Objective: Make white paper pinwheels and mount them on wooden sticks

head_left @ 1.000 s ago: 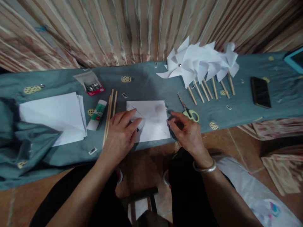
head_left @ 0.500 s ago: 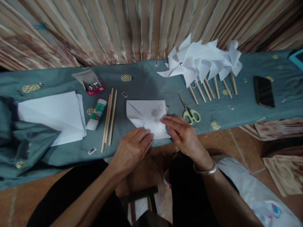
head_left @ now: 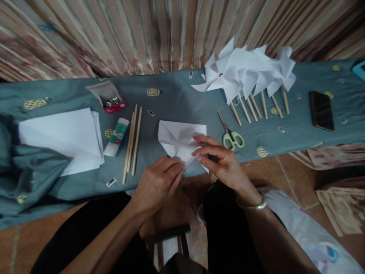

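Observation:
A white paper square with slits running in from its corners lies at the front edge of the cloth-covered table. My left hand is closed, pinching the paper's near-left corner between thumb and fingers. Over the right side of the sheet, my right hand has its fingers apart, with the tips touching the paper. Green-handled scissors lie just beyond my right hand. Left of the paper are several thin wooden sticks and a glue stick.
Several finished paper pinwheels on sticks lie at the back right, near a black phone. A stack of white paper sits at the left. Behind the glue stick stands an open red-and-white box of small metal pins.
The paper has shifted slightly right, and its near-left corner is now lifted and pinched by my left hand. My right hand's fingers have spread apart over the sheet.

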A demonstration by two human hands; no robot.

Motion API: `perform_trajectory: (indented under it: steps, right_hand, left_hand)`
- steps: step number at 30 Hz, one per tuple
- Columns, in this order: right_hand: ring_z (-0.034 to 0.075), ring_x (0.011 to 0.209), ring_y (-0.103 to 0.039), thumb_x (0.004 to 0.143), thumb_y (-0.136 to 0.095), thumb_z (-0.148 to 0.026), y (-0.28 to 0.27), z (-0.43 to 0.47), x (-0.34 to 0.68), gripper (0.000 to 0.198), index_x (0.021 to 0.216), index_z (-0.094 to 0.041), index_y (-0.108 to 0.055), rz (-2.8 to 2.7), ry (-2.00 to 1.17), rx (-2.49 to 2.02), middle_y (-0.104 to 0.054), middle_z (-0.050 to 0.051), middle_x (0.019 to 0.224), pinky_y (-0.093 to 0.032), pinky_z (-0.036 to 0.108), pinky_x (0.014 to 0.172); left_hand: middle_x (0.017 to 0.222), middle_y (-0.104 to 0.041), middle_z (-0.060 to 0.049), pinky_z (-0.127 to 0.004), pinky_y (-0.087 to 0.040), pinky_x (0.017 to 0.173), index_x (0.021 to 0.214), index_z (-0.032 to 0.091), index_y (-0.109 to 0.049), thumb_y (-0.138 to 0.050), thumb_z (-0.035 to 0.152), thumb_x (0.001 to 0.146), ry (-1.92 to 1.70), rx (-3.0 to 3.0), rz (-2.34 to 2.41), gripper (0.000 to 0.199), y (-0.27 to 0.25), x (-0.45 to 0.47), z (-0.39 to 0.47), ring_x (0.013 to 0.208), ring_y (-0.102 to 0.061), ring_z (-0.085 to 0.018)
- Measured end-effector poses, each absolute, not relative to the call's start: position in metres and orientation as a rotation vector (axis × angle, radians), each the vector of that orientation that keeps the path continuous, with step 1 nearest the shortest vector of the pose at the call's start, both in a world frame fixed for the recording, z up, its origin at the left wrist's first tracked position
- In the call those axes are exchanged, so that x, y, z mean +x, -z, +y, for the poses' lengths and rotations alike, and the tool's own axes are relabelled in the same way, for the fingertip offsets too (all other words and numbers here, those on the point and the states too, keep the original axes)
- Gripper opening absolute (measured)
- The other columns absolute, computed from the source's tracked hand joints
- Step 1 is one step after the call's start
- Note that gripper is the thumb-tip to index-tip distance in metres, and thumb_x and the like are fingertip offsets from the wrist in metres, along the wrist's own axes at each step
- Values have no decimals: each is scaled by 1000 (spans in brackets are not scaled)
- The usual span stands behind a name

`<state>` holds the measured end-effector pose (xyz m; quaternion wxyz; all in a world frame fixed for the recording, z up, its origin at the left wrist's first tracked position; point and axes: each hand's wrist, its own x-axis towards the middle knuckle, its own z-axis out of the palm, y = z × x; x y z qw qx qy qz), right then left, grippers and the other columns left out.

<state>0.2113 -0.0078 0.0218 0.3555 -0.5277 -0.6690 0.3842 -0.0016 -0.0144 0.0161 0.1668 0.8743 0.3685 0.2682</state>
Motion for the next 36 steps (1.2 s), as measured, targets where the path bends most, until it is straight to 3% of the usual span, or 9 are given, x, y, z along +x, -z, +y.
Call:
perform_trajectory:
  steps: [8, 14, 36]
  right_hand:
    - [25, 123, -54, 87, -61, -24, -14, -6, 197, 9, 88, -23, -70, -1860, -677, -1483, -60, 8, 131, -45, 48, 103]
    - [26, 122, -53, 87, -62, -25, -14, -7, 193, 8, 84, -23, -69, -1920, -533, -1541, -59, 8, 132, -47, 47, 102]
    - [25, 122, -54, 86, -62, -23, -11, -9, 190, 7, 85, -26, -68, -1896, -522, -1553, -57, 2, 131, -49, 48, 102]
  left_hand:
    - [96, -70, -7, -30, -58, 73, 126, 15, -52, -51, 14, 92, -746, 2469, 1083, 34, -14, -1, -17, 83, -66, -17]
    - [99, -69, -10, -32, -59, 76, 111, 12, -62, -51, 12, 91, -755, 2455, 1058, 22, -13, 0, -17, 88, -65, -18]
    - [98, -69, -8, -33, -59, 79, 109, 14, -65, -52, 12, 90, -738, 2365, 1080, 23, -11, 1, -15, 89, -67, -18]
